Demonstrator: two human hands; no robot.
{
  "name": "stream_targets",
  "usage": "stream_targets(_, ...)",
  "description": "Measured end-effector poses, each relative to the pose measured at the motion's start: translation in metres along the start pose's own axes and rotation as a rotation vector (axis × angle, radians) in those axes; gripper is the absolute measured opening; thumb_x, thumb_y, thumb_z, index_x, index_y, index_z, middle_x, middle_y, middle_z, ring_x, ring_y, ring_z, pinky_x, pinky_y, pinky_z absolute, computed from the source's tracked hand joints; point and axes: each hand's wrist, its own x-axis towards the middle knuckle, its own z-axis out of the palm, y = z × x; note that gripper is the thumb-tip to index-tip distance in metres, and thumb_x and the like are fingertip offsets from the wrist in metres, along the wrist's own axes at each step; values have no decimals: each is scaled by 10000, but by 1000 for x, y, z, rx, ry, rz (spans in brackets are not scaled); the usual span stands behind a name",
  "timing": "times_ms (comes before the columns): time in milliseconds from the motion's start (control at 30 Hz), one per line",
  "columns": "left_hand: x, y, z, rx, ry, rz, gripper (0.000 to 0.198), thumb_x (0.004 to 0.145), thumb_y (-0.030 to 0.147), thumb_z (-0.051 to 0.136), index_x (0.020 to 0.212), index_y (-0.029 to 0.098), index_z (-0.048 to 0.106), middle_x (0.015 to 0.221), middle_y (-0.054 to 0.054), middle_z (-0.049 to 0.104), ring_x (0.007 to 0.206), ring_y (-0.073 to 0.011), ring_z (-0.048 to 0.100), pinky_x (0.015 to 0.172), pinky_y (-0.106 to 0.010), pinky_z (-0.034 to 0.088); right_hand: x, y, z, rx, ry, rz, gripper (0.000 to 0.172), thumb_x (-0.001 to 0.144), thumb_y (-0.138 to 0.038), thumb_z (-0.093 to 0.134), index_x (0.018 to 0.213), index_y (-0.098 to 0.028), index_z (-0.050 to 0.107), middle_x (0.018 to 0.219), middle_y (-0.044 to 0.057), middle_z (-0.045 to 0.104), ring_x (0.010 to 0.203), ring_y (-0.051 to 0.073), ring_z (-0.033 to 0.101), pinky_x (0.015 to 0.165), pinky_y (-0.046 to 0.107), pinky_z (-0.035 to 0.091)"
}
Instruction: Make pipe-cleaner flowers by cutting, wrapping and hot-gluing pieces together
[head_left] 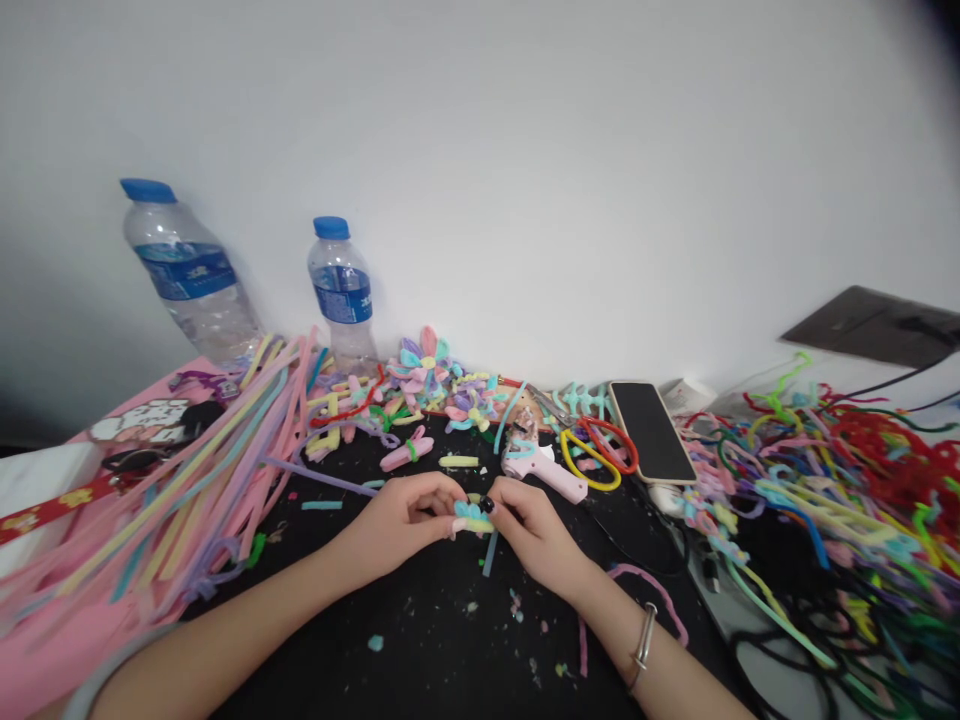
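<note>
Between my two hands is a small bundle of bent blue and yellow pipe cleaners [474, 517]. My left hand [409, 515] pinches its left end between thumb and fingers. From the other side my right hand [536, 530] grips it, thumb and forefinger close together. A short blue strip [490, 555] lies just below the right fingertips. Beyond the hands are a short yellow piece [458, 462], a pink folded bundle tied with green [407, 450] and a pale pink glue gun [544, 468].
Yellow-and-red-handled scissors [592, 460] and a phone [652, 432] lie behind my right hand. Long pipe cleaners [217, 450] spread at left, a tangled heap [847, 500] at right. Two water bottles [341, 290] lean near the wall. Scraps dot the black mat [420, 640].
</note>
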Motion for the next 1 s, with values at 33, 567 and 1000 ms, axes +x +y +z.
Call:
stream_targets(33,0,0,0,-9,-2,-2,152,751,211,648,894,160,632,726,12,633,694,-146,605,649,-245,468,0,0,1,-4,3,4,276,942,-253,424,672,-194,429,651,-32,425,611,120,400,573,238,311)
stream_targets(567,0,0,4,-143,-25,-78,158,751,273,704,760,155,599,644,10,683,591,-138,660,634,-255,535,-4,-4,9,-87,43,-73,251,939,-171,388,689,-197,401,677,-25,447,614,114,416,579,225,322)
stream_targets(1000,-2,2,5,-112,2,-84,187,731,294,723,736,158,596,634,4,686,584,-146,667,617,-251,531,-3,-6,8,-76,32,-73,258,931,-158,391,677,-199,390,664,-27,437,604,114,407,568,227,313)
